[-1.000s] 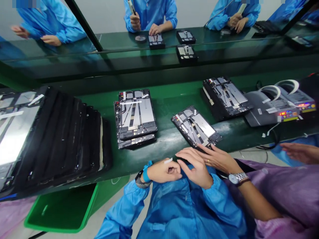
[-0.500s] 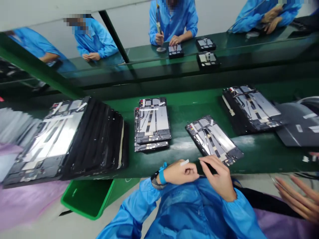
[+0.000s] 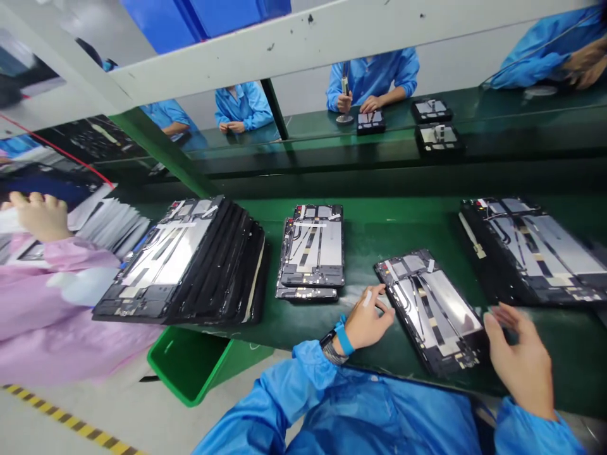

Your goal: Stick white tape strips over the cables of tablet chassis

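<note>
An opened tablet chassis [image 3: 434, 309] lies face down and slanted on the green belt [image 3: 379, 221] in front of me. My left hand [image 3: 367, 322] rests at its left edge with fingers loosely curled; a small white tape strip [image 3: 367, 297] sticks to the back of a finger. My right hand [image 3: 521, 360] hovers at the chassis's lower right corner, fingers spread and blurred, holding nothing. Both arms wear blue sleeves.
A short stack of two chassis [image 3: 312, 253] lies to the left, and a long fanned row of chassis [image 3: 190, 265] further left. Another chassis [image 3: 535, 249] sits at the right. A green bin [image 3: 190, 363] stands below the belt. A person in pink [image 3: 47, 284] works at the left; several workers in blue sit opposite.
My view swung up and left. My hands parted: the right went to the chassis's lower right corner, the left to its left edge. The neighbour's hand at the right has gone.
</note>
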Demonstrator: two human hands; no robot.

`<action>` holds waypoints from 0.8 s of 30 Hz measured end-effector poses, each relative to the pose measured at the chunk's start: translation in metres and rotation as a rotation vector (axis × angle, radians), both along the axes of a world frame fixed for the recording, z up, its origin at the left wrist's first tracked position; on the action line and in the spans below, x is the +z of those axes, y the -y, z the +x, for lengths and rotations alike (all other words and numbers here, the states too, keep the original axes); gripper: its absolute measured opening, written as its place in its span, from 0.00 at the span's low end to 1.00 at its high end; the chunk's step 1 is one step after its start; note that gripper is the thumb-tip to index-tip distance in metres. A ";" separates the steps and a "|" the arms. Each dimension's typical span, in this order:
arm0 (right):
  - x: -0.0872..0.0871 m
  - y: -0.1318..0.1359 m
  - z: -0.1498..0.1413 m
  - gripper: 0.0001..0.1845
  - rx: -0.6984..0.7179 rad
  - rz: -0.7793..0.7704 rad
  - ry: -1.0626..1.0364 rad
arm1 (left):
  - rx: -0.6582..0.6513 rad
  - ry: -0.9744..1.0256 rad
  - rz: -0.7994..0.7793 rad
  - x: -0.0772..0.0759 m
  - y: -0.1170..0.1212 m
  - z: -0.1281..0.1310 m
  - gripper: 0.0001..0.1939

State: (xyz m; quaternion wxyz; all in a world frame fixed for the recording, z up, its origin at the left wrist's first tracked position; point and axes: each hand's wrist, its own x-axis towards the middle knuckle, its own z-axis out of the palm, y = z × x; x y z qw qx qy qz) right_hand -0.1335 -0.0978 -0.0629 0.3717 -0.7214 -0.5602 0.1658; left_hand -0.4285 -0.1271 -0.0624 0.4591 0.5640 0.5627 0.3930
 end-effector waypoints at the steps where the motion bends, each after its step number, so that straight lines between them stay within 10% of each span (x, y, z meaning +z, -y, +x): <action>1: -0.001 0.004 -0.001 0.39 0.008 -0.032 -0.072 | 0.023 0.018 -0.012 0.000 0.001 0.003 0.30; 8: -0.007 0.050 -0.032 0.35 -0.036 -0.049 -0.196 | 0.115 0.129 -0.211 0.011 0.017 0.012 0.33; 13: 0.025 0.069 -0.043 0.27 0.111 0.115 0.193 | 0.152 0.003 -0.060 0.004 0.024 0.012 0.27; 18: 0.064 0.045 -0.091 0.23 0.556 -0.034 0.311 | 0.148 -0.141 0.254 -0.013 0.026 0.021 0.23; 24: 0.073 0.021 -0.111 0.27 0.630 -0.101 0.194 | 0.147 -0.257 0.366 -0.016 0.029 0.021 0.23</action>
